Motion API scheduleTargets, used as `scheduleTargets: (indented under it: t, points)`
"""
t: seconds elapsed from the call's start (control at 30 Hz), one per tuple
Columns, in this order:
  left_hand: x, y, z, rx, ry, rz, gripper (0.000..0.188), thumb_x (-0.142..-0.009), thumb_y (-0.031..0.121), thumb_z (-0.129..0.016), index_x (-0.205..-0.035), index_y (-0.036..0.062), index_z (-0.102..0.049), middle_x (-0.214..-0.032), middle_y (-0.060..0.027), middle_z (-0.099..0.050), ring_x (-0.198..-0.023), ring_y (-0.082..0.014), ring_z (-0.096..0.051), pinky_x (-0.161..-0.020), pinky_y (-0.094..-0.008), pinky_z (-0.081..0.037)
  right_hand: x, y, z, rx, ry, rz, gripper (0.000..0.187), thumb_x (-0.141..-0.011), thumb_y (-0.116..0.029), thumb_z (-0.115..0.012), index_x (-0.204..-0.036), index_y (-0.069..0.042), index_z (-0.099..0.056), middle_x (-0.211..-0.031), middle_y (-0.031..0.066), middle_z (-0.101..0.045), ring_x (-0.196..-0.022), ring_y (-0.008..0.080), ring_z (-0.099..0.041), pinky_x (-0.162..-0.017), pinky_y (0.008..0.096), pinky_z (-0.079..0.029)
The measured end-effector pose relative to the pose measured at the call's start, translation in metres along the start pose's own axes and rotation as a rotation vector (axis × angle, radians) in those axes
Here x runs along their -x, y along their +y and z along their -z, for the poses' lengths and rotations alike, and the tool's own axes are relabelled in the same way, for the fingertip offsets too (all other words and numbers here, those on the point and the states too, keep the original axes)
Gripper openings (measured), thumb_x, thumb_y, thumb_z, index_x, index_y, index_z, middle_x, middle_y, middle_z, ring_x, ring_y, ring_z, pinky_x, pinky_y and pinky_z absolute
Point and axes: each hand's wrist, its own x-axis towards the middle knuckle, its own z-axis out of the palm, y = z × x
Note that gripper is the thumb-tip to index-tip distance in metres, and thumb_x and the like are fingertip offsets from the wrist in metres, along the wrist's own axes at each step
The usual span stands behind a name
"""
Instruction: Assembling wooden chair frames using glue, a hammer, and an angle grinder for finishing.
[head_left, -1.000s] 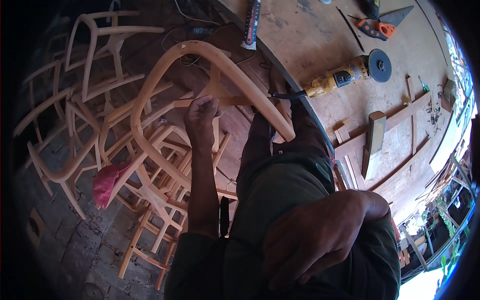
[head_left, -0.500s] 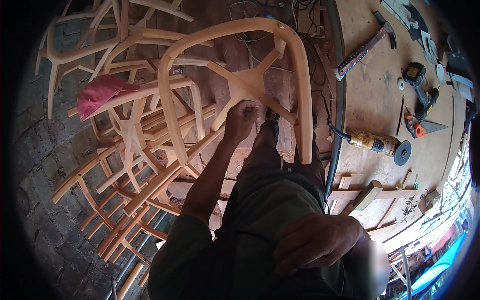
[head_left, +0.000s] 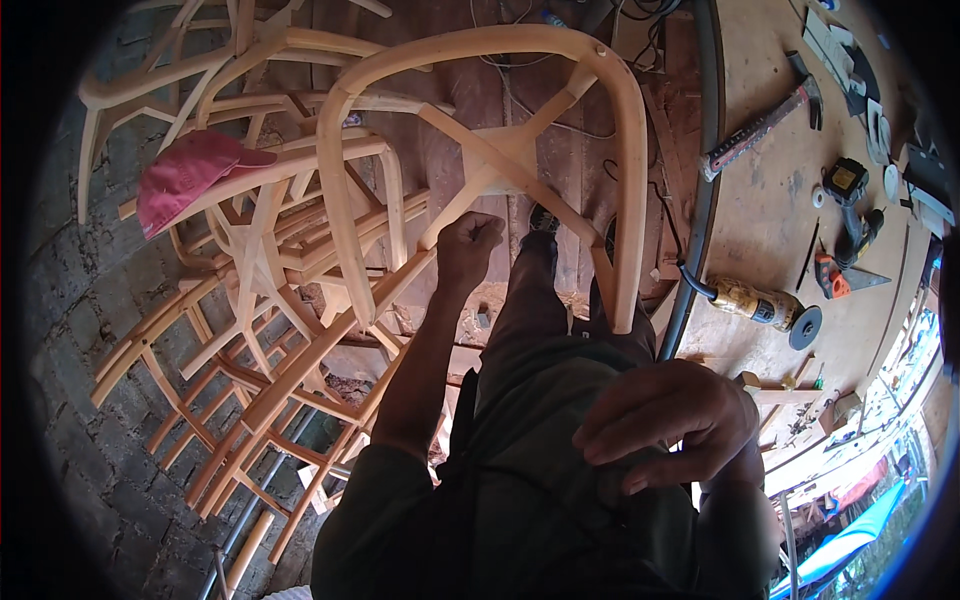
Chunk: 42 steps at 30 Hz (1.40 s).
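A curved wooden chair frame [head_left: 345,200] with an X-shaped brace [head_left: 500,160] stands in front of my legs. My left hand [head_left: 470,245] is closed in a fist beside the brace's near left arm. What that fist holds, if anything, is hidden. Over my belly hovers my right hand [head_left: 680,425], fingers loosely bent and thumb apart, with nothing seen in it.
Several wooden chair frames [head_left: 262,400] are piled on the left by a brick wall, a red cap [head_left: 195,178] on top. The workbench [head_left: 745,215] on the right carries a hammer [head_left: 765,125], an angle grinder [head_left: 765,308], a drill [head_left: 852,205] and an orange-handled saw [head_left: 835,276].
My right hand has lifted off my belly and its fingers have spread from the thumb. The left fist has moved slightly back from the brace's centre. The whole view has shifted a little.
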Motion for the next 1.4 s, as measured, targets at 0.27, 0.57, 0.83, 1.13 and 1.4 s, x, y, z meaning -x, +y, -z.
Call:
scheduleTargets:
  t: [0.27, 0.57, 0.83, 1.13, 1.4]
  points:
    - [-0.005, 0.004, -0.007, -0.072, 0.000, -0.104, 0.015, -0.089, 0.013, -0.071, -0.087, -0.0012, -0.067, -0.073, -0.0039, -0.066, -0.069, -0.0089, -0.062, -0.068, -0.0244, -0.051, 0.031, -0.026, 0.024, 0.114, 0.247, -0.087, 0.039, -0.071, -0.014, -0.084, -0.105, 0.002, -0.073, -0.100, 0.0172, -0.070, -0.089, 0.0273, -0.068, -0.076, 0.0358, -0.053]
    - [-0.004, 0.052, -0.009, -0.051, -0.041, -0.216, 0.015, -0.088, 0.010, -0.072, -0.096, -0.0018, -0.068, -0.080, -0.0033, -0.067, -0.073, -0.0073, -0.061, -0.070, -0.0246, -0.050, 0.021, -0.051, -0.041, 0.033, -0.333, 0.131, 0.037, -0.099, -0.017, -0.056, -0.130, 0.001, -0.059, -0.134, 0.0241, -0.054, -0.121, 0.0400, -0.055, -0.100, 0.0455, -0.046]
    - [0.005, 0.050, -0.009, -0.182, -0.054, -0.297, 0.021, -0.086, 0.014, -0.074, -0.097, -0.0027, -0.068, -0.081, -0.0072, -0.069, -0.075, -0.0117, -0.064, -0.071, -0.0277, -0.052, 0.016, -0.092, -0.051, 0.108, -0.469, 0.309, 0.032, -0.096, -0.005, -0.051, -0.123, 0.010, -0.058, -0.134, 0.0312, -0.051, -0.115, 0.0432, -0.057, -0.099, 0.0470, -0.047]
    - [0.017, 0.071, -0.001, -0.287, -0.041, -0.409, 0.023, -0.086, 0.016, -0.074, -0.098, -0.0024, -0.068, -0.086, -0.0133, -0.072, -0.081, -0.0182, -0.070, -0.075, -0.0317, -0.055, 0.040, -0.113, -0.071, 0.275, -0.300, 0.246, 0.027, -0.092, -0.002, -0.058, -0.117, 0.009, -0.061, -0.122, 0.0281, -0.060, -0.102, 0.0392, -0.066, -0.085, 0.0376, -0.055]
    - [0.019, 0.062, 0.008, -0.325, -0.027, -0.463, 0.025, -0.085, 0.018, -0.075, -0.099, -0.0014, -0.068, -0.089, -0.0166, -0.072, -0.084, -0.0227, -0.072, -0.075, -0.0339, -0.056, 0.055, -0.125, -0.076, 0.351, -0.220, 0.199, 0.022, -0.093, 0.000, -0.056, -0.114, 0.007, -0.061, -0.114, 0.0264, -0.063, -0.097, 0.0381, -0.067, -0.081, 0.0410, -0.055]
